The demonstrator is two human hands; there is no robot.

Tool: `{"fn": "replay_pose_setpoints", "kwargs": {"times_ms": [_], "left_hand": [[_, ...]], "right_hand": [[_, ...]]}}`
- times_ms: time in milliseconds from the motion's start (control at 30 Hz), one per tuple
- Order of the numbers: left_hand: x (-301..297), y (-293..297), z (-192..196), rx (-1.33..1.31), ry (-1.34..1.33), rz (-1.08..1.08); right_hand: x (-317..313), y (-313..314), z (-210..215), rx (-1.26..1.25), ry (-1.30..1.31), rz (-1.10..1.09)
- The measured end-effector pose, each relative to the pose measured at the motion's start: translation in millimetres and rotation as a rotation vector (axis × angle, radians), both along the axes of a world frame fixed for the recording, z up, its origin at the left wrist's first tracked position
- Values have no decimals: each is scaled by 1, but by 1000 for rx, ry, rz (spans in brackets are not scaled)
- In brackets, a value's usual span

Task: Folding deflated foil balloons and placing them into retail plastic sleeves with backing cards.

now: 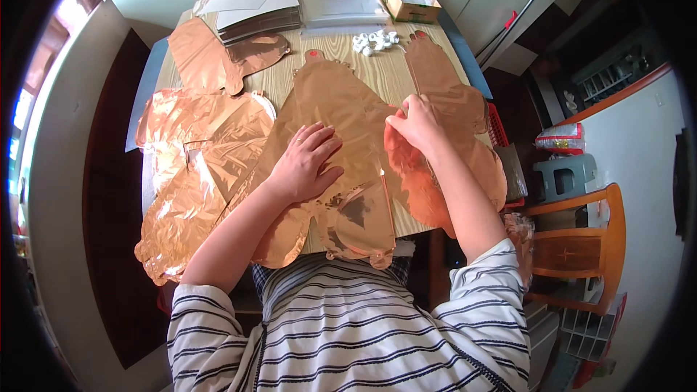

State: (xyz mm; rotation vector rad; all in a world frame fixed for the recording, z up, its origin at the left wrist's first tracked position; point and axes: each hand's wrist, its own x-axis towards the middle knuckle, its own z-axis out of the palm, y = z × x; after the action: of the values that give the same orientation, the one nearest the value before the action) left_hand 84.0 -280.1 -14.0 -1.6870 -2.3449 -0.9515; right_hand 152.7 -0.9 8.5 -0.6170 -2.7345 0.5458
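A flat copper-coloured foil balloon [341, 112] lies in front of me, its narrow tab with a red dot pointing to the far side. My left hand [308, 163] rests on it palm down, fingers stretched out. At the balloon's right side, my right hand [415, 123] is closed in a pinch at the foil edge; the fingertips are partly hidden. Beneath the right wrist shows an orange-pink, wrinkled foil area [417, 185]. Another copper foil balloon [196, 152], crumpled and shiny, spreads to the left. One more foil balloon [443, 76] lies along the right side.
A folded foil piece [203, 54] lies far left, beside a stack of white and dark sheets [254, 11]. Clear plastic bags [341, 7], small white pieces [374, 42] and an open cardboard box [410, 1] are at the back. A wooden chair [613, 239] stands right.
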Motion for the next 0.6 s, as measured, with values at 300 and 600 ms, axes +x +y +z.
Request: {"fn": "replay_pose_setpoints", "kwargs": {"times_ms": [300, 600], "left_hand": [[0, -2, -2, -1, -3, 17], [1, -1, -3, -15, -5, 32]], "right_hand": [[-8, -6, -4, -41, 28, 79], [7, -32, -5, -622, 266, 379]]}}
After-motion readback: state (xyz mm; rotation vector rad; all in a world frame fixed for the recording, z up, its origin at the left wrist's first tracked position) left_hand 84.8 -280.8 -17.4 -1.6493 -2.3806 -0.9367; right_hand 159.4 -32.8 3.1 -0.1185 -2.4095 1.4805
